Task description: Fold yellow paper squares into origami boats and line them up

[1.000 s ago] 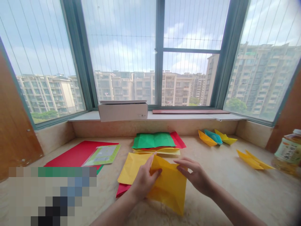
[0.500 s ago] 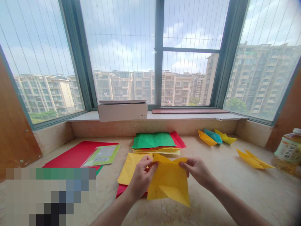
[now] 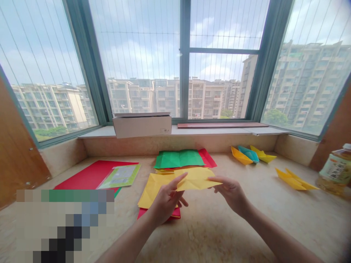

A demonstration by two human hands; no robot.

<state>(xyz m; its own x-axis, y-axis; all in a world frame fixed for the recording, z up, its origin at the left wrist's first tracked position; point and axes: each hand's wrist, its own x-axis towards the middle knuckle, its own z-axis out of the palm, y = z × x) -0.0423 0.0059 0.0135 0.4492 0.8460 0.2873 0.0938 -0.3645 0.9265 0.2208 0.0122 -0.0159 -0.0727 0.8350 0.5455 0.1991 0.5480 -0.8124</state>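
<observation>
A creased yellow sheet of paper (image 3: pixel 196 179) is held up nearly flat above the counter. My right hand (image 3: pixel 233 193) pinches its right edge between thumb and fingers. At the left edge is my left hand (image 3: pixel 167 201), its index finger stretched over the paper and its other fingers spread below. Under and beside that hand lie yellow creased sheets (image 3: pixel 150 190), with red paper (image 3: pixel 175 213) beneath them. Just beyond the held sheet, a green creased sheet (image 3: pixel 179 159) rests on red (image 3: pixel 207 157) and yellow paper.
Folded paper boats in orange (image 3: pixel 241 156), blue (image 3: pixel 248 154) and yellow (image 3: pixel 262 155) stand at the back right, near another yellow folded piece (image 3: pixel 294 179). A bottle (image 3: pixel 337 170) is far right. Red sheets (image 3: pixel 93 175) and a green packet (image 3: pixel 120 176) lie left. A white box (image 3: pixel 142 126) sits on the sill.
The yellow sheet has tipped from hanging down towards me to almost level, and risen slightly. My left hand's pinch has loosened, its fingers now spread. The right hand keeps its pinch.
</observation>
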